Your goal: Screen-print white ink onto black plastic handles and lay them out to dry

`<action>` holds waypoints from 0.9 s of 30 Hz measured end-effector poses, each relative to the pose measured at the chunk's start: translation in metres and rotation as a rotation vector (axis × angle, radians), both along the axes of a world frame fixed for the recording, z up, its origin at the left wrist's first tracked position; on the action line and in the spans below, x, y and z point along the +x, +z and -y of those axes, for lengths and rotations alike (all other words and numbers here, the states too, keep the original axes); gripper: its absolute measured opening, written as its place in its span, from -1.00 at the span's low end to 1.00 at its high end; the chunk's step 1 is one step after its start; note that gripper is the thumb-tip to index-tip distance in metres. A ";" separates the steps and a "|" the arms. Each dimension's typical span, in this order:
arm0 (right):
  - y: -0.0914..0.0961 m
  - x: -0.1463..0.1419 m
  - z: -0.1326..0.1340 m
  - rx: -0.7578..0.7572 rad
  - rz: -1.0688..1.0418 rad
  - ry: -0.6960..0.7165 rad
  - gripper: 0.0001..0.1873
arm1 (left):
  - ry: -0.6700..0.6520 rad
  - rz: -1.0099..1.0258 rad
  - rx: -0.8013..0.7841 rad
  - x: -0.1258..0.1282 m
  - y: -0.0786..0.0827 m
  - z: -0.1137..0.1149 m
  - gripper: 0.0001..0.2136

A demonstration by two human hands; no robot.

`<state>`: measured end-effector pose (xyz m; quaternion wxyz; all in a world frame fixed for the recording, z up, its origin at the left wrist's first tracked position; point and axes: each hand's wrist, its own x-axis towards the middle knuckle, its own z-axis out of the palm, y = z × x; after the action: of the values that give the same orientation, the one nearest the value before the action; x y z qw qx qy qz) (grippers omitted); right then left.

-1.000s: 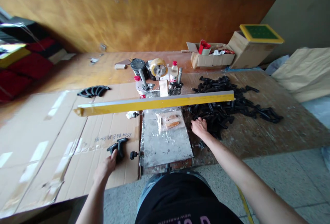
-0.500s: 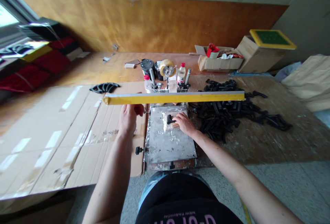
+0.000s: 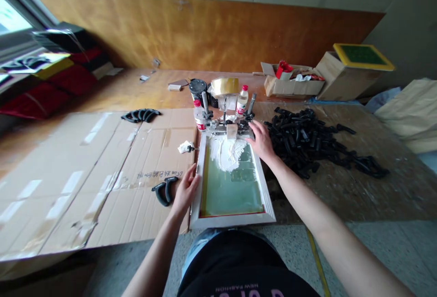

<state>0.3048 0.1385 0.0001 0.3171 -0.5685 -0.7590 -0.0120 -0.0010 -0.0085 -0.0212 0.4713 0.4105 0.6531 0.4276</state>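
A screen-printing frame (image 3: 269, 212) lies lowered flat over the base in front of me, its green mesh (image 3: 228, 197) smeared with white ink (image 3: 228, 155) toward the far end. My left hand (image 3: 187, 187) rests at the frame's left edge, fingers loosely extended and holding nothing. Close to the frame's far right corner is my right hand (image 3: 262, 141), its fingers apart, beside the clamp hardware. A squeegee's wooden-looking block (image 3: 232, 131) stands at the far end of the screen. Two black curved handles (image 3: 165, 191) lie on the cardboard left of my left hand. The plate under the screen is hidden.
Black handles (image 3: 307, 142) are heaped on the right of the table. Several more (image 3: 141, 115) lie in a row on the cardboard (image 3: 102, 160). Behind the clamp stand a tape roll (image 3: 224, 86), red-capped bottles (image 3: 242, 101) and a dark tub (image 3: 198, 88). An open box (image 3: 294, 87) sits back right.
The frame has swung down from its raised position and now covers the plate and the black handle on it. My right hand moved from that handle to the far right corner; my left hand came nearer.
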 end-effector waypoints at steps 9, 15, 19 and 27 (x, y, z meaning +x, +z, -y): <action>-0.007 -0.063 0.013 -0.258 0.305 0.386 -0.86 | -0.044 -0.096 -0.034 -0.001 -0.028 -0.004 -0.35; 0.002 -0.039 0.037 -0.252 0.292 0.789 -0.83 | -0.025 -0.081 -0.036 0.001 -0.028 -0.003 -0.35; -0.009 -0.046 0.037 -0.169 0.220 0.606 -0.80 | -0.018 -0.048 -0.044 0.000 -0.027 -0.003 -0.31; 0.006 -0.052 0.025 -0.212 0.135 0.585 -0.78 | -0.028 -0.036 -0.099 0.001 -0.005 -0.001 -0.26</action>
<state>0.2530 0.1138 0.0057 0.1951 -0.3539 -0.9067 0.1212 -0.0003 -0.0071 -0.0258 0.4853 0.4034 0.6761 0.3804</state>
